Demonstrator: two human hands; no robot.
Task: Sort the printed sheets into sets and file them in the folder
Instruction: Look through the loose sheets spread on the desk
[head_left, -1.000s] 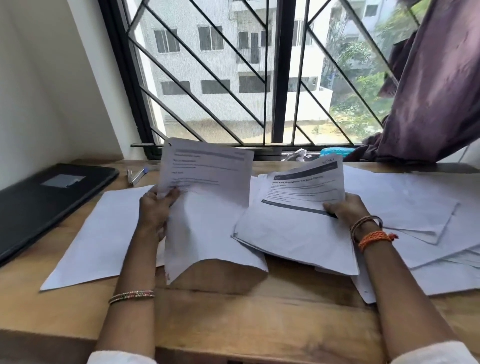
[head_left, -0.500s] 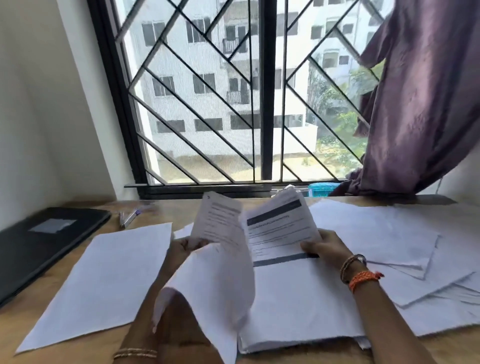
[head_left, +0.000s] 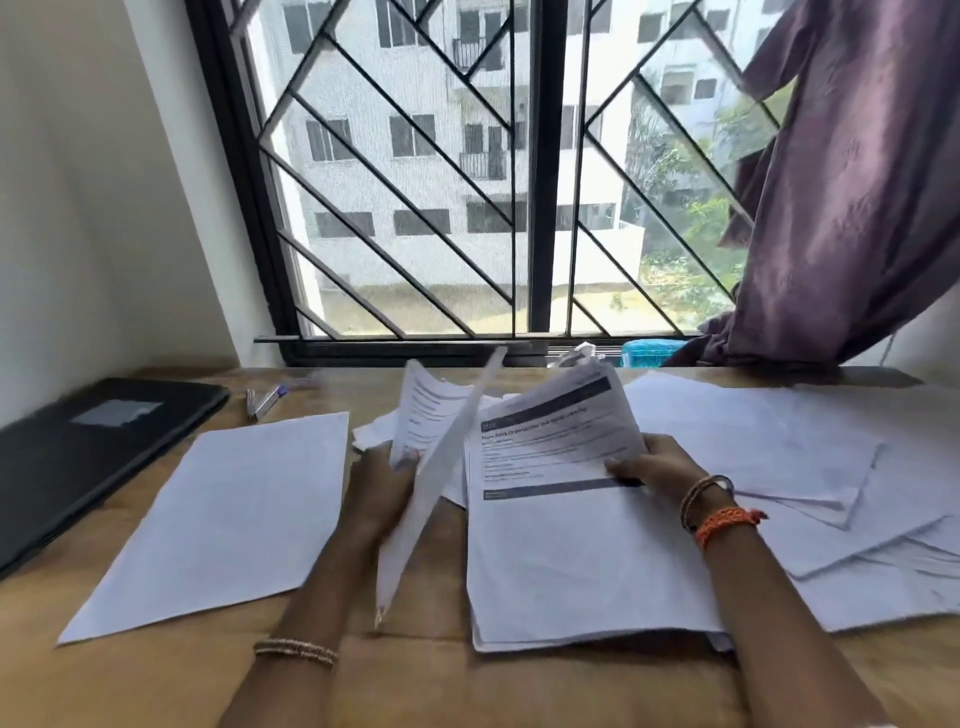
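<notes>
Currently left hand (head_left: 382, 480) grips a single sheet (head_left: 434, 478), held nearly edge-on to the camera, so its print is barely readable. Fingers curl round its left edge, thumb on the printed side; sheet is lifted off the desk (head_left: 519, 686) and tilted, its lower corner hanging down toward the wrist.

Right hand (head_left: 654, 465) pinches the stack (head_left: 582, 551) just right of that sheet. Thumb lies on the top page by a dark printed bar, fingers under the stack's right edge. Top end of the stack curls up off the desk; bottom end rests flat.

Left of the left hand: one blank-looking page (head_left: 228, 514) flat on the desk. Further left, a black folder (head_left: 83, 457), closed, at the desk edge. Beyond that page, something like pens (head_left: 262, 400), blurred, can't tell for sure.

Right of the right hand: loose pile of papers (head_left: 810, 478), fanned and overlapping, partly under the held stack.

Behind both hands: a window grille (head_left: 415, 171), purple curtain (head_left: 852, 182) at right, small blue tub (head_left: 652, 353) on the sill.
</notes>
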